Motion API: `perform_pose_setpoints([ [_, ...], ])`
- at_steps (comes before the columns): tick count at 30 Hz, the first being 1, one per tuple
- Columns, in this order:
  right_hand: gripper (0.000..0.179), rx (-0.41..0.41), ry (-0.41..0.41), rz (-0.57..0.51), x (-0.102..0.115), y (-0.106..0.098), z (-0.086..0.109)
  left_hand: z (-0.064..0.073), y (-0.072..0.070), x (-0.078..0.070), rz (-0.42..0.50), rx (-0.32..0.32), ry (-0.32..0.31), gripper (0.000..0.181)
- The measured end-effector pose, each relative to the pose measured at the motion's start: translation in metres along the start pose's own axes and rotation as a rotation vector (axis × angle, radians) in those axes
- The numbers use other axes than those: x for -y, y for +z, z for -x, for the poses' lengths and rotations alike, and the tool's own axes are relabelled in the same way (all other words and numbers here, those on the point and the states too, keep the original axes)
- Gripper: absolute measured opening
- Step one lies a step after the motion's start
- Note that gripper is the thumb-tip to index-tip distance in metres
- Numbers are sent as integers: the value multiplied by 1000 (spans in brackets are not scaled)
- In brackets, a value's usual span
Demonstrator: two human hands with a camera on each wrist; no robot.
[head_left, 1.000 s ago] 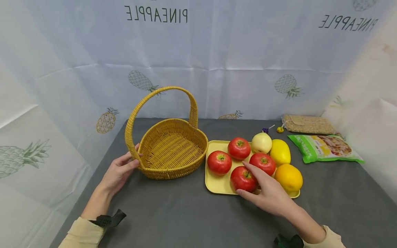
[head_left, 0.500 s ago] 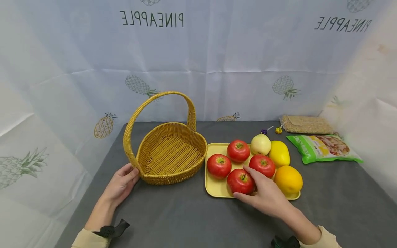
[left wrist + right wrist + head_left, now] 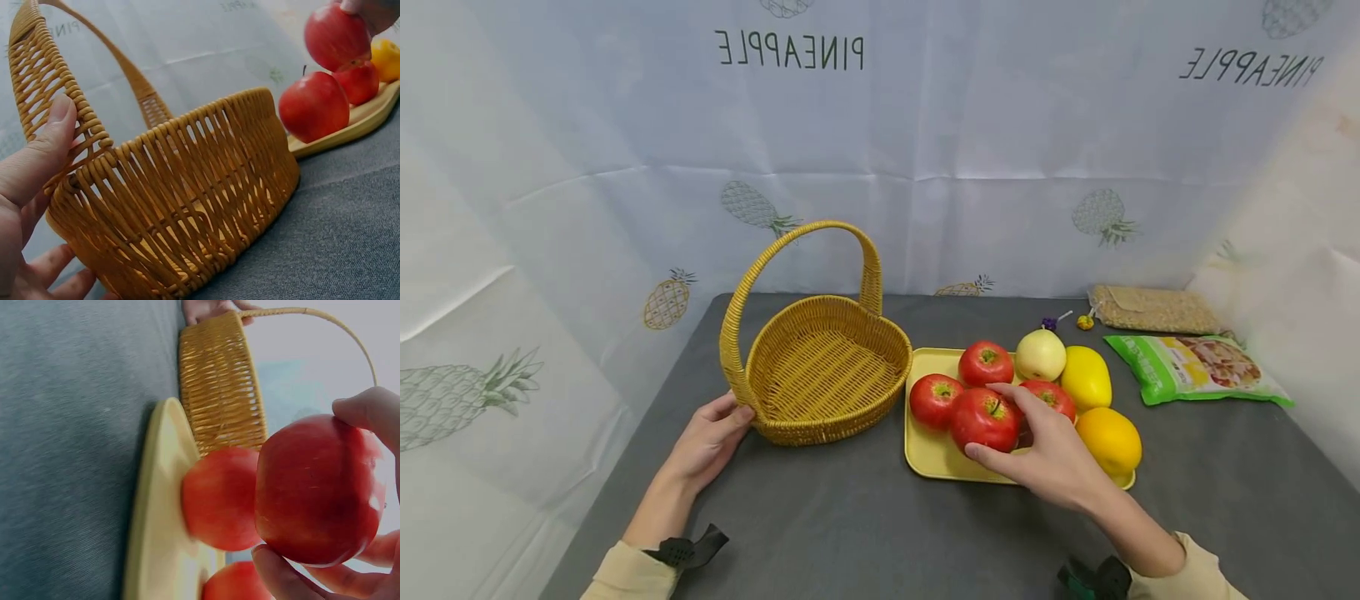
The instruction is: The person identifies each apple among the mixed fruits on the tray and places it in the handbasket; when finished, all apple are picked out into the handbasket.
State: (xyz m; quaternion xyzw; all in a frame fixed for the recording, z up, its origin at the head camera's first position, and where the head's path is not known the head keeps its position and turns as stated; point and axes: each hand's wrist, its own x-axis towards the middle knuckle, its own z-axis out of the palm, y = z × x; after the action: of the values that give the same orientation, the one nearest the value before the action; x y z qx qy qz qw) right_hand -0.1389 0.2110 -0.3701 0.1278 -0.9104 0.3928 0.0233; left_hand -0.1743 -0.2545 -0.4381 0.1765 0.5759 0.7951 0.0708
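Observation:
My left hand (image 3: 706, 442) grips the yellow wicker basket (image 3: 835, 429) where its arched handle meets the rim. In the left wrist view the thumb (image 3: 57, 125) lies on the handle's base, with fingers low against the outside wall. Nothing lies inside the basket. My right hand (image 3: 1052, 454) holds a red apple (image 3: 985, 421) between thumb and fingers. The right wrist view shows this apple (image 3: 319, 487) raised over the pale yellow tray (image 3: 928, 462). Other apples, one at left (image 3: 934, 400), one behind (image 3: 987, 363) and one partly hidden by the hand (image 3: 1054, 395), sit on the tray.
A pale pear (image 3: 1040, 356), an oval yellow fruit (image 3: 1086, 378) and an orange (image 3: 1108, 442) crowd the tray's right side. Farther right lie a green packet (image 3: 1198, 369) and a clear bag of grain (image 3: 1153, 309). Purple (image 3: 1049, 323) and yellow (image 3: 1085, 322) lollipops lie behind the tray.
The right hand has closed on the front apple and raised it off the tray, slightly toward the left. The left hand stays on the basket, which stands in place.

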Motion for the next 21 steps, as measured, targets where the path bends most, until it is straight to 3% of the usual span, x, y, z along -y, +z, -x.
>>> perform_pose_setpoints([
  [10, 76, 11, 53, -108, 19, -2, -17, 2, -1, -1, -13, -8, -44, 33],
  [21, 79, 169, 141, -265, 36, -5, -63, 0, 2, -2, -24, -34, -64, 35],
])
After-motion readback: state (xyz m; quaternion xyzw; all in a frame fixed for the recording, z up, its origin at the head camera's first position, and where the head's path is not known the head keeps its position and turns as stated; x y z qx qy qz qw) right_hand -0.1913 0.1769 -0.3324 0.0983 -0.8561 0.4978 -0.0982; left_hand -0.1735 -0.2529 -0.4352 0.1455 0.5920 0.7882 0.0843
